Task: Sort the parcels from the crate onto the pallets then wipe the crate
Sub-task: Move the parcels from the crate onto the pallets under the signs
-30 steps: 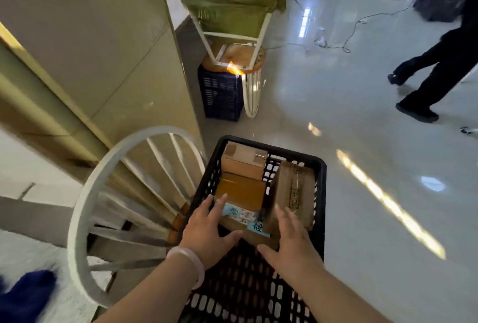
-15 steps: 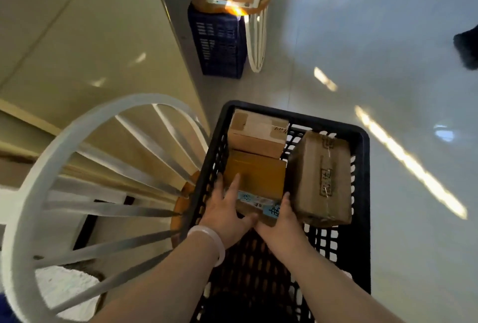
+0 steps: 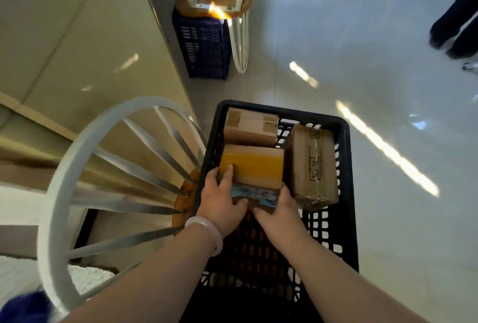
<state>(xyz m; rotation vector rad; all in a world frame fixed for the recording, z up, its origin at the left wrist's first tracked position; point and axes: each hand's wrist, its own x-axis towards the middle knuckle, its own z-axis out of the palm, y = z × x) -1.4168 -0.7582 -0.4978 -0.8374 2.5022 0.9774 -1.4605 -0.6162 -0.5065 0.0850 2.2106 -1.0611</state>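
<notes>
A black plastic crate (image 3: 345, 167) stands on the floor in front of me with three cardboard parcels in its far half. My left hand (image 3: 222, 202) and my right hand (image 3: 280, 215) grip the near end of the middle parcel with yellow tape (image 3: 252, 167), thumbs under its labelled edge. A small brown parcel (image 3: 249, 126) lies behind it against the far wall. A taller taped parcel (image 3: 311, 164) lies to the right, touching it. The near half of the crate floor is bare mesh.
A white spoked chair back (image 3: 77, 175) stands close on the left of the crate. Beyond it a dark blue crate (image 3: 203, 48) sits under a wooden stool by the beige wall. A person's dark legs (image 3: 455, 25) are at the far right on the glossy floor.
Both hands have closed in on the yellow-taped parcel's near end and now grip it. The view has tilted down and moved nearer to the crate.
</notes>
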